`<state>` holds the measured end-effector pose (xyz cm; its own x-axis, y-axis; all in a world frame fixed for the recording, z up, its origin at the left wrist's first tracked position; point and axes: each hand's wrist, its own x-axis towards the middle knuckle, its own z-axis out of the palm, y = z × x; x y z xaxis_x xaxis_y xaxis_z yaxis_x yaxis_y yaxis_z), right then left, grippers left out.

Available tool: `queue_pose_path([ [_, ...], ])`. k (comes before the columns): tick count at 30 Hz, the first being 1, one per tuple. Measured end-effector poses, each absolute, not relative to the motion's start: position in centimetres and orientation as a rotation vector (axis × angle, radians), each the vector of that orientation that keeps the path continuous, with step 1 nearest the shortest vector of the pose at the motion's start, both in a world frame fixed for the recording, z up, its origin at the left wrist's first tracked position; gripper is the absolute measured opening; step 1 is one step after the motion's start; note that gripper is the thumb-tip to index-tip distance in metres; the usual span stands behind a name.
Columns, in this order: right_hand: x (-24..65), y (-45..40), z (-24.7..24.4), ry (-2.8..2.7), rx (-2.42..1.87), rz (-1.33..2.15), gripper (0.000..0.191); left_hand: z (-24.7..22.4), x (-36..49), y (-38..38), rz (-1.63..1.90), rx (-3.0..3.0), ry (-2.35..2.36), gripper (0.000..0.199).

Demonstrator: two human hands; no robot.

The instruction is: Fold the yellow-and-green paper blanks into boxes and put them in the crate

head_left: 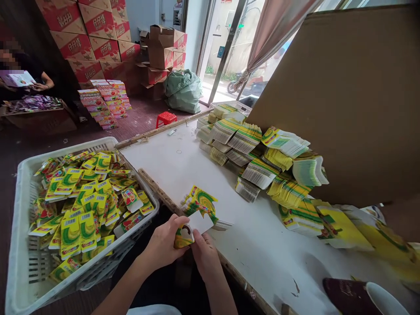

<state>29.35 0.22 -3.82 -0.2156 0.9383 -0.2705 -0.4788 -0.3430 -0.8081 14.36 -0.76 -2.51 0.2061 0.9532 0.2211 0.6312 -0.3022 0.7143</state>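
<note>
Near the table's front edge, my left hand is closed around a small yellow-green card packet. My right hand pinches its white flap, thumb on top. Just beyond both hands, a small stack of yellow-green printed cards lies on the white table. On my left, a white plastic basket holds many folded yellow-green packets, some with red fruit pictures. Further back on the table are bundled stacks of flat cards.
A dark cup lies at the lower right. A large cardboard sheet rises behind the stacks. Beyond the table are a red stool, a green sack and stacked cartons. Another person sits at the far left.
</note>
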Motion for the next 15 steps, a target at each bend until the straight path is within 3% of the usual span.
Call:
queue_pose_path([
  [7,29.2,0.9,-3.6,-0.797,-0.954,1.756,0.046,-3.3,14.4,-1.0,0.902,1.999,1.497,0.062],
  [15,29.7,-0.1,-4.6,-1.094,-0.977,1.577,0.06,-3.0,14.9,-1.0,0.788,1.892,1.415,0.062],
])
